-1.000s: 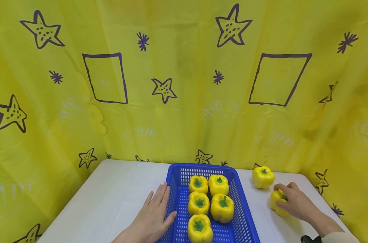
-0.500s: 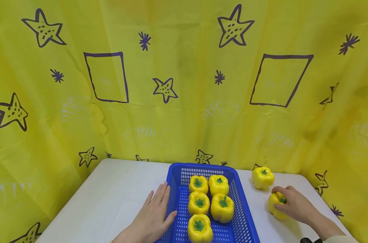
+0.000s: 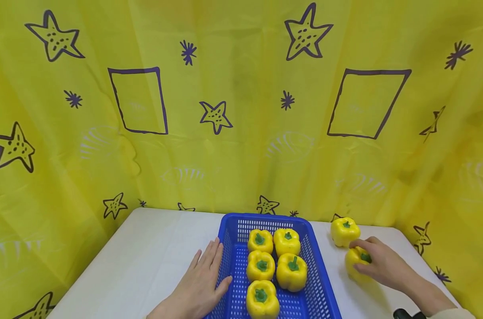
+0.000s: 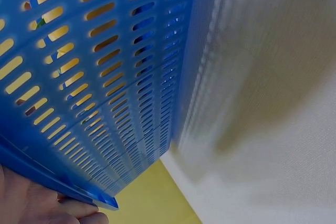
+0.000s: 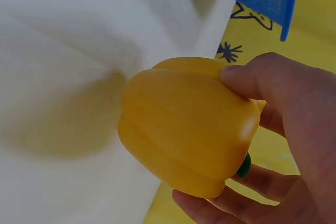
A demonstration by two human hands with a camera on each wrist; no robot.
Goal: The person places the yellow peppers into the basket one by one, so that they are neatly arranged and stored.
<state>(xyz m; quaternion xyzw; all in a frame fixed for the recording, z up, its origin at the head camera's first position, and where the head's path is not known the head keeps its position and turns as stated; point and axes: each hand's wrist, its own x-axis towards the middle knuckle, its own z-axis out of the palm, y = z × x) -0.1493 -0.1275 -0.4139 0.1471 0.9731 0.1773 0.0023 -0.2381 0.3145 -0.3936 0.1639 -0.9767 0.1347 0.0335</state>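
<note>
My right hand (image 3: 384, 264) grips a yellow bell pepper (image 3: 353, 264) with a green stem, to the right of the blue basket. In the right wrist view, thumb and fingers hold the pepper (image 5: 189, 127) from its stem side, and its shadow falls on the white tabletop. My left hand (image 3: 201, 283) rests with straight fingers on the left rim of the blue plastic basket (image 3: 318, 261). The left wrist view shows those fingers (image 4: 79, 211) at the rim, over the slotted side wall (image 4: 121, 77). Several yellow peppers (image 3: 262, 266) sit stem up inside the basket, mostly toward its middle.
Another yellow pepper (image 3: 345, 232) stands on the white table (image 3: 145, 252) behind the held one, near the back edge. A yellow curtain (image 3: 241, 155) with starfish drawings hangs behind and on both sides. A dark object (image 3: 404, 313) lies by the right forearm.
My right hand has carried the bell pepper slightly left, closer to the basket. My left hand and the peppers in the basket stay where they were.
</note>
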